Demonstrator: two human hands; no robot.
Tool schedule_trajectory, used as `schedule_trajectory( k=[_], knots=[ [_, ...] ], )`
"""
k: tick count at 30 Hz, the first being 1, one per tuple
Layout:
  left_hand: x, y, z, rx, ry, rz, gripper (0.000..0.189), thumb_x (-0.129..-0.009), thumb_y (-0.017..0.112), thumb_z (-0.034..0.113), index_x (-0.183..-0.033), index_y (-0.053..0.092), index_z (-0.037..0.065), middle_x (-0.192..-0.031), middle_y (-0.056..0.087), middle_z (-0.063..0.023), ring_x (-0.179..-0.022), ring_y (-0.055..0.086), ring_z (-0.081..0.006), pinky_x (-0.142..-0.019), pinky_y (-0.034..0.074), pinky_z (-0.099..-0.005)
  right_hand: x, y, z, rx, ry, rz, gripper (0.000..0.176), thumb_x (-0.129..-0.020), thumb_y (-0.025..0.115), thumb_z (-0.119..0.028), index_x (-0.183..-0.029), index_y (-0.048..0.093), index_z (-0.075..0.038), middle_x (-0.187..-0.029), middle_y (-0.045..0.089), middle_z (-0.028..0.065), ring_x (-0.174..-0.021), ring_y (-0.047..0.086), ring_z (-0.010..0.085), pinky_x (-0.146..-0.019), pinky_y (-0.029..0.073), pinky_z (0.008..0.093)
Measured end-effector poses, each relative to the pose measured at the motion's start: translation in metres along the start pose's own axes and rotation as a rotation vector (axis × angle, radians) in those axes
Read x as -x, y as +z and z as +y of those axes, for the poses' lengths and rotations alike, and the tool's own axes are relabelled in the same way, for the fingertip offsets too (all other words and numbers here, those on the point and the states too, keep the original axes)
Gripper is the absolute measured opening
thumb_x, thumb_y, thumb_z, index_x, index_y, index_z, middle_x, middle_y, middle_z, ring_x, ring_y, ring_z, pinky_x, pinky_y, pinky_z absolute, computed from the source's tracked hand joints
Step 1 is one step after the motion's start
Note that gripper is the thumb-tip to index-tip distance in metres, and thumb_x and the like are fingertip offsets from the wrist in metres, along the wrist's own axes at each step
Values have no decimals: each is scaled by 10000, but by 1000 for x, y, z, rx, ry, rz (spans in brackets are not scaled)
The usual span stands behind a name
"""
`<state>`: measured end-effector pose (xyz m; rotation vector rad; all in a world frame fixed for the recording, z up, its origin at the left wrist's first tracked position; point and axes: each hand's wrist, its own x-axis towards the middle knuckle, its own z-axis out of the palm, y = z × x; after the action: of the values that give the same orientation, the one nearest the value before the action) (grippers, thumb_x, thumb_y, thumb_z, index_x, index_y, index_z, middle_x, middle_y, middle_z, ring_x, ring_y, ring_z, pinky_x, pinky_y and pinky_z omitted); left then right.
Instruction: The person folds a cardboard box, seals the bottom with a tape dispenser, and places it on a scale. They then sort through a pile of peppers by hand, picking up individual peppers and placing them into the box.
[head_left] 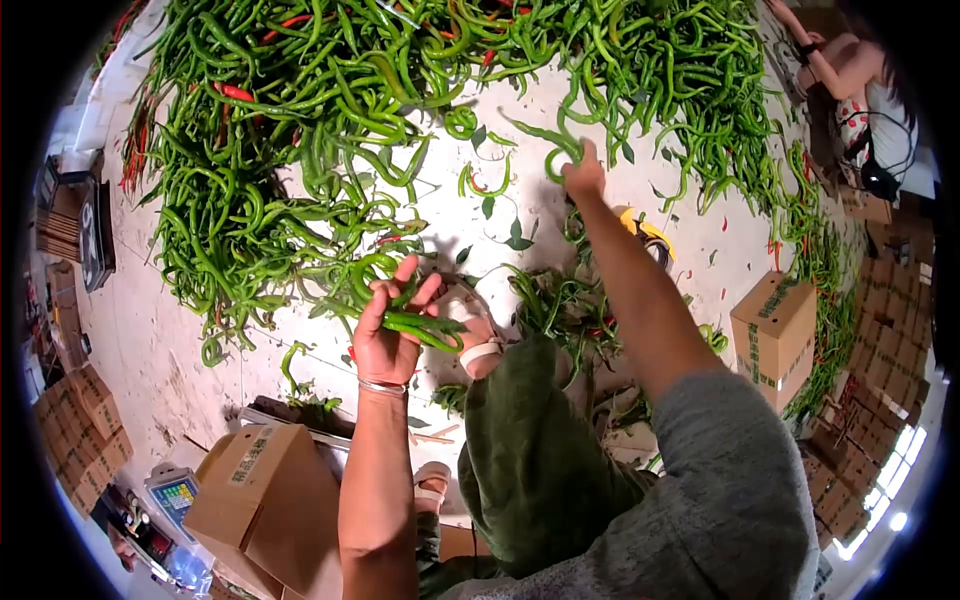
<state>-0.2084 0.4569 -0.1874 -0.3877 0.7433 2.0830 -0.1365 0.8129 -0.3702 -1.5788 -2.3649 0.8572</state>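
A large heap of long green peppers (390, 60), with a few red ones among them, lies on the pale floor (440, 200). My left hand (393, 325), palm up and fingers curled, holds several green peppers (425, 328) that stick out to its right. Farther forward and to the right, my right hand (583, 172) is closed on curled green peppers (562, 140) at the inner edge of the heap. Between the hands, a few loose peppers and leaves (517, 238) lie on the floor.
An open cardboard box (265, 500) stands at lower left beside a scale with a keypad (175, 497). Another box (775, 335) is at right. A person (860, 80) sits at upper right. Stacked cartons (885, 330) line the right side. More peppers lie near my feet.
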Motion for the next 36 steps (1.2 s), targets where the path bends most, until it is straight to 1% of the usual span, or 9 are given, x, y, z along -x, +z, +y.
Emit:
schedule_trajectory(
  k=[2,8,13,15,16,18,20,27,36],
  knots=[
    [-6,-14,-5,-13,-53,114,195,-871,550,294,-922,559,107,-1095,601,-82,-1002,573,-337,-699,487,-381,21,24,-1,-354,108,-36,484,-741,585,-147,-1205,446,-123,-904,615,173,-785,606,298,-684,490,404],
    [-21,1,-21,-116,-73,250,299,-855,566,382,-1025,561,136,-966,609,-43,-884,593,-241,-612,477,-314,163,-51,-116,-74,-1117,-153,344,-740,594,-94,-1079,547,-59,-881,580,106,-836,589,243,-668,489,336],
    [-24,-27,-28,-6,-110,261,233,-824,607,200,-1004,594,53,-1098,592,-93,-998,556,-251,-937,400,-381,184,-72,-141,-521,-1090,-642,273,-694,681,-145,-944,633,-46,-981,572,86,-831,586,236,-669,495,310],
    [-22,-19,-21,75,-66,224,206,-818,604,174,-993,608,65,-1114,591,-88,-1032,548,-286,-857,443,-382,120,-58,-122,-263,-1112,-495,296,-687,700,-154,-947,625,-34,-997,573,148,-870,578,279,-799,470,367],
    [-22,-17,-17,114,11,186,199,-817,607,176,-988,613,76,-1115,592,-80,-1035,548,-297,-808,464,-376,95,-49,-104,-462,-620,-352,390,-695,693,-203,-1046,595,-65,-1070,546,195,-940,545,336,-856,434,421],
    [-17,-22,-2,121,75,152,168,-840,588,202,-983,612,116,-1125,592,-49,-1057,533,-296,-706,464,-324,-1,-36,-71,255,-741,201,635,-718,672,-336,-1287,442,-176,-1319,342,235,-1181,362,393,-952,352,458],
    [-9,-26,11,126,109,151,158,-853,572,211,-971,606,113,-1141,583,-46,-1044,537,-273,-707,459,-324,-45,-51,-72,501,-412,129,728,-696,691,-382,-1333,389,-200,-1352,289,254,-1227,304,405,-979,325,460],
    [12,-35,14,172,188,42,201,-897,506,206,-1067,541,106,-1137,578,-41,-977,556,-251,-718,443,-349,-45,-8,-57,605,-236,-284,627,-701,661,-428,-1215,456,-134,-1180,388,153,-1116,400,332,-895,392,443],
    [-2,-24,-10,70,-41,59,284,-863,551,177,-1128,493,94,-1053,579,-63,-1051,526,-313,-843,450,-418,88,10,-39,-284,-439,-239,287,-636,746,-217,-798,574,-55,-949,476,133,-757,545,257,-647,466,361]
  ],
)
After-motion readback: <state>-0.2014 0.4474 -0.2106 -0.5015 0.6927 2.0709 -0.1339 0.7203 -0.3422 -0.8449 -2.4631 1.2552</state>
